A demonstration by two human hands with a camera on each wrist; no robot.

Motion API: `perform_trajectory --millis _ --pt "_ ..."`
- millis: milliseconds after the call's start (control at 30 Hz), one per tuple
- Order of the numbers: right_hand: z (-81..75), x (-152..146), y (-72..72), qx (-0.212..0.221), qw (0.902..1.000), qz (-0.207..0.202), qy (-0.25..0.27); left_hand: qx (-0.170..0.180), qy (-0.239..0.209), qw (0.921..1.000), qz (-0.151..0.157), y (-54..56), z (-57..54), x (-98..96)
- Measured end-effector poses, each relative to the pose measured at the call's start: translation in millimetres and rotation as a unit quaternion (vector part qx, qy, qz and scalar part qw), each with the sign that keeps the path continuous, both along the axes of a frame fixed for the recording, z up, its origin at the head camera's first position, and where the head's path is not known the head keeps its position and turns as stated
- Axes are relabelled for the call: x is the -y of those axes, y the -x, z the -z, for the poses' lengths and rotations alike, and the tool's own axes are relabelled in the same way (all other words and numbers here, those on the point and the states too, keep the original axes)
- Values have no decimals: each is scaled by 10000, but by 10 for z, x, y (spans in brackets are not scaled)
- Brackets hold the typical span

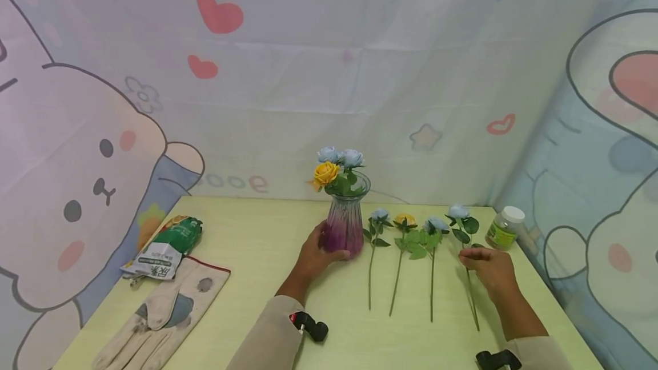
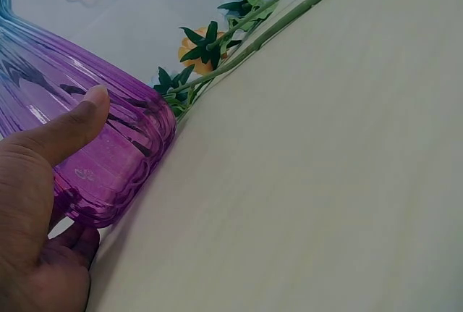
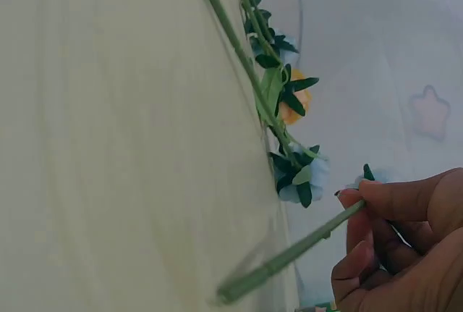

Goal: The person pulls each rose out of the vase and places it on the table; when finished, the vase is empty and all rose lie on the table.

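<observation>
A glass vase (image 1: 344, 224), clear at the top and purple below, stands near the back of the table. Two blue roses (image 1: 352, 158) and a yellow rose (image 1: 326, 174) rise from its mouth. My left hand (image 1: 317, 253) grips the vase low down, its thumb (image 2: 90, 113) across the purple glass in the left wrist view. On the right, my right hand (image 1: 488, 267) pinches the stem of a blue rose (image 1: 458, 212) between thumb and fingers. That stem (image 3: 289, 258) slants down toward the table in the right wrist view.
Between the hands lie a blue rose (image 1: 380, 215), a yellow rose (image 1: 404, 220) and another blue rose (image 1: 436, 224), stems toward me. A white-capped jar (image 1: 505, 228) stands at the right edge. Work gloves (image 1: 169, 307) and a green-white packet (image 1: 167, 247) lie at left.
</observation>
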State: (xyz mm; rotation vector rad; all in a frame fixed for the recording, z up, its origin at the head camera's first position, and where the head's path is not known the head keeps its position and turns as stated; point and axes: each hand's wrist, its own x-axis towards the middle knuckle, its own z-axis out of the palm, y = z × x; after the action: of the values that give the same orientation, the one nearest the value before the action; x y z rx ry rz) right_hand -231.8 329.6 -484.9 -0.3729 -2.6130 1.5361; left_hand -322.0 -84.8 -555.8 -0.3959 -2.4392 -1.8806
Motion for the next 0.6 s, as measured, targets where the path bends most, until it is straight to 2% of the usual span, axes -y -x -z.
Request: perform_trajectory --millis 600 --pt "211 -9 -12 -39 9965 86 -827 153 37 9999 -35 -31 -37 -6"
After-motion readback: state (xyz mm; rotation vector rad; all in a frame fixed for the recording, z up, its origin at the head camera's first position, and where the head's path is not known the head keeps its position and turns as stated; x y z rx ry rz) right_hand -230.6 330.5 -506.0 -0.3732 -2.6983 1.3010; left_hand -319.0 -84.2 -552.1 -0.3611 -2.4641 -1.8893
